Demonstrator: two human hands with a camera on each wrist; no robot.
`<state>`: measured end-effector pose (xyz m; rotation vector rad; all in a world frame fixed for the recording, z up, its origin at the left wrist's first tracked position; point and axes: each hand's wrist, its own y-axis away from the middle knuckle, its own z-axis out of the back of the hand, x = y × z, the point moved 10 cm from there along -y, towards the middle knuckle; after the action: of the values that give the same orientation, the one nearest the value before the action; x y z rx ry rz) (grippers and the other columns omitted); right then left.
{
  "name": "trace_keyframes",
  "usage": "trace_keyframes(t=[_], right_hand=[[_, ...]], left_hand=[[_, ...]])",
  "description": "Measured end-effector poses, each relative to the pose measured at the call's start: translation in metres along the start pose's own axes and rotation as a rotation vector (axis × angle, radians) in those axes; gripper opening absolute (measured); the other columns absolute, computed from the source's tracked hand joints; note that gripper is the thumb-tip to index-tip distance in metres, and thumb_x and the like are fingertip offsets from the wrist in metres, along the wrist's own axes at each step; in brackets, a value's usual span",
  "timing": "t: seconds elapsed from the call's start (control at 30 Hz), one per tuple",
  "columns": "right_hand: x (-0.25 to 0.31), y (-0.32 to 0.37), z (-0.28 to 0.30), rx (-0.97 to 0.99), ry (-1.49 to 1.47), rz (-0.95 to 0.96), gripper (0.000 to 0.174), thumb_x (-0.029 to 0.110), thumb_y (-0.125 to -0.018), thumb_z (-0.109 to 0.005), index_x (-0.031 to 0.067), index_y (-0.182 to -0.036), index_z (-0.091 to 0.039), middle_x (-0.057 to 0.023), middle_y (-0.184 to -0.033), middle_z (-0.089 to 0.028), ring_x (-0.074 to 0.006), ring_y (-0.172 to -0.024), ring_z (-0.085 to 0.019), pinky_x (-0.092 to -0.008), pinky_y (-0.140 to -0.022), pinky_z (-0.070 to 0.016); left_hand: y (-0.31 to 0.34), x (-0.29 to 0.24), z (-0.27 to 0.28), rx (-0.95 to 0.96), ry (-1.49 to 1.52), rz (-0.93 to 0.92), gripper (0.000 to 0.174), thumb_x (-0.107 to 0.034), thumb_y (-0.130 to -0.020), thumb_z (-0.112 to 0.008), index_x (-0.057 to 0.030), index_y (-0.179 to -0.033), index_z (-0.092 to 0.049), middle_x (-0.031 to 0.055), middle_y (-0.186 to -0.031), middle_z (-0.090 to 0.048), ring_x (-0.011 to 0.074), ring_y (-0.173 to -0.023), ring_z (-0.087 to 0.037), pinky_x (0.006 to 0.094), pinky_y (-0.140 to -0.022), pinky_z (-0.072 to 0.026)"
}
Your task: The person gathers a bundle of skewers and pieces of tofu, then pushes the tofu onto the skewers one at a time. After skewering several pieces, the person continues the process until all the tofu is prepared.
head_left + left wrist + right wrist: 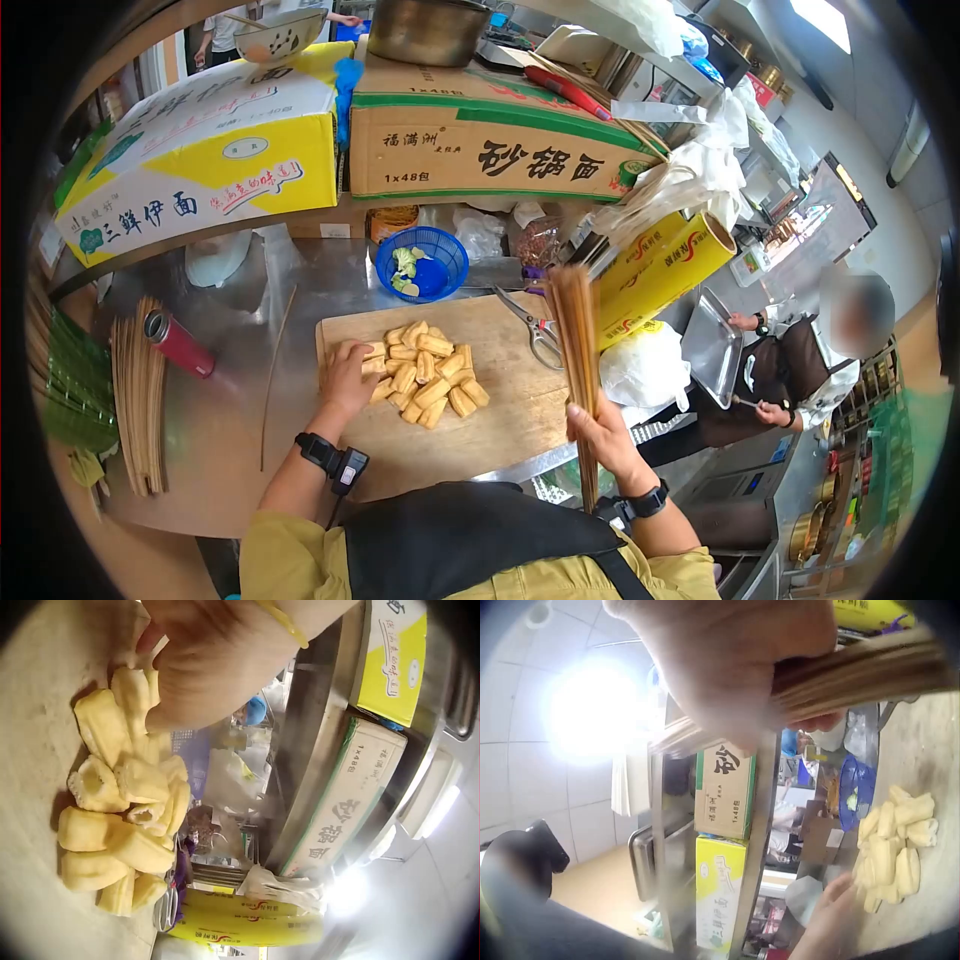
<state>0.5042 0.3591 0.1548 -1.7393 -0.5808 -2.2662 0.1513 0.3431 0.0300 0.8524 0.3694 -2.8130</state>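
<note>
Closest to me is the right hand (600,435), off to the right, fingers wrapped round a bundle of bamboo skewers (575,350). Slightly farther, the left hand (347,382) is at the left edge of some golden pieces (432,375), fried dough by the look of them. It's touching the pile, but can't tell from my feeds if it's pinching one. They're all heaped mid-board on a wooden cutting board (510,425). Left on the tabletop (230,430) I've got a pink tumbler (185,350) beside more skewers (138,400). Scissors (543,345) lie at the board's far right corner, and just past its far edge there's a blue basket (460,270) with pale green veg bits (405,268). Farthest back, two noodle cartons (400,150) on a shelf.
</note>
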Motion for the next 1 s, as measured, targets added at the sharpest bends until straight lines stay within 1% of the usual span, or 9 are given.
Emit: trace_keyframes(t=[0.1, 0.17, 0.27, 0.4, 0.5, 0.63, 0.8, 0.9, 1.0], right_hand=[[-0.079, 0.020, -0.025, 0.247, -0.299, -0.410, 0.025, 0.028, -0.095, -0.051, 0.0032, -0.098, -0.051, -0.0035, -0.073, -0.054, -0.0128, -0.064, -0.056, -0.0258, -0.059, -0.0475], [-0.113, 0.037, -0.037, 0.294, -0.362, -0.550, 0.022, 0.025, -0.093, -0.053, 0.0031, -0.098, -0.052, -0.0038, -0.074, -0.055, -0.0135, -0.066, -0.058, -0.0255, -0.059, -0.0494], [-0.103, 0.048, -0.051, 0.347, -0.606, -0.657, 0.020, 0.022, -0.092, -0.054, 0.0028, -0.097, -0.052, -0.0050, -0.074, -0.057, -0.0137, -0.065, -0.060, -0.0247, -0.058, -0.0502], [-0.097, 0.028, -0.027, 0.215, -0.543, -0.493, 0.014, 0.017, -0.091, -0.056, 0.0044, -0.096, -0.052, -0.0036, -0.072, -0.057, -0.0133, -0.055, -0.057, -0.0239, -0.053, -0.0483], [-0.080, 0.004, 0.014, -0.013, -0.302, -0.112, 0.018, 0.013, -0.088, -0.058, 0.0038, -0.101, -0.050, -0.0006, -0.071, -0.054, -0.0095, -0.057, -0.055, -0.0225, -0.052, -0.0460], [-0.046, -0.001, 0.051, -0.146, -0.169, 0.063, 0.028, 0.010, -0.086, -0.059, 0.0019, -0.110, -0.047, 0.0001, -0.074, -0.052, -0.0073, -0.060, -0.052, -0.0219, -0.053, -0.0446], [0.003, 0.020, 0.083, -0.231, -0.260, 0.124, 0.027, 0.009, -0.085, -0.058, 0.0019, -0.109, -0.048, -0.0003, -0.075, -0.053, -0.0077, -0.061, -0.053, -0.0214, -0.054, -0.0441], [0.000, 0.043, 0.093, -0.191, -0.405, 0.037, 0.022, 0.011, -0.085, -0.059, 0.0029, -0.103, -0.049, -0.0001, -0.073, -0.053, -0.0077, -0.059, -0.052, -0.0213, -0.052, -0.0429], [-0.028, 0.067, 0.082, -0.075, -0.418, -0.118, 0.020, 0.014, -0.085, -0.060, 0.0042, -0.098, -0.049, 0.0005, -0.072, -0.053, -0.0079, -0.058, -0.052, -0.0219, -0.052, -0.0433]], left_hand=[[0.003, 0.005, 0.003, -0.004, 0.037, 0.039, 0.044, -0.014, -0.075, -0.069, -0.0089, -0.116, -0.053, 0.0101, -0.120, -0.048, 0.0292, -0.109, -0.051, 0.0373, -0.090, -0.0432], [0.000, 0.016, 0.001, -0.019, 0.132, 0.118, 0.042, -0.014, -0.075, -0.069, -0.0092, -0.114, -0.054, 0.0103, -0.119, -0.048, 0.0289, -0.109, -0.051, 0.0377, -0.089, -0.0436], [-0.006, 0.024, 0.000, -0.024, 0.172, 0.180, 0.040, -0.013, -0.075, -0.068, -0.0095, -0.112, -0.056, 0.0103, -0.117, -0.048, 0.0293, -0.107, -0.051, 0.0372, -0.089, -0.0438], [-0.013, 0.052, -0.013, -0.034, 0.188, 0.265, 0.033, -0.011, -0.074, -0.068, -0.0085, -0.104, -0.057, 0.0107, -0.112, -0.051, 0.0294, -0.105, -0.051, 0.0366, -0.086, -0.0441], [-0.015, 0.037, -0.008, -0.085, 0.016, 0.091, 0.027, -0.010, -0.073, -0.069, -0.0068, -0.096, -0.055, 0.0123, -0.105, -0.054, 0.0307, -0.096, -0.055, 0.0374, -0.081, -0.0453], [-0.016, 0.044, -0.015, -0.083, 0.175, 0.096, 0.026, -0.008, -0.072, -0.069, -0.0059, -0.091, -0.052, 0.0116, -0.093, -0.057, 0.0309, -0.083, -0.058, 0.0355, -0.074, -0.0464], [-0.010, 0.010, 0.015, -0.143, 0.512, 0.182, 0.021, -0.004, -0.081, -0.062, -0.0035, -0.101, -0.054, 0.0056, -0.092, -0.060, 0.0186, -0.081, -0.059, 0.0263, -0.070, -0.0459], [0.003, -0.009, 0.002, 0.051, 1.014, 0.344, 0.025, -0.004, -0.087, -0.055, -0.0007, -0.111, -0.054, 0.0058, -0.101, -0.059, 0.0129, -0.083, -0.058, 0.0244, -0.072, -0.0462], [0.036, -0.063, -0.006, 0.303, 1.395, 0.520, 0.030, -0.006, -0.088, -0.054, 0.0010, -0.117, -0.052, 0.0080, -0.106, -0.058, 0.0152, -0.087, -0.057, 0.0268, -0.076, -0.0477]])
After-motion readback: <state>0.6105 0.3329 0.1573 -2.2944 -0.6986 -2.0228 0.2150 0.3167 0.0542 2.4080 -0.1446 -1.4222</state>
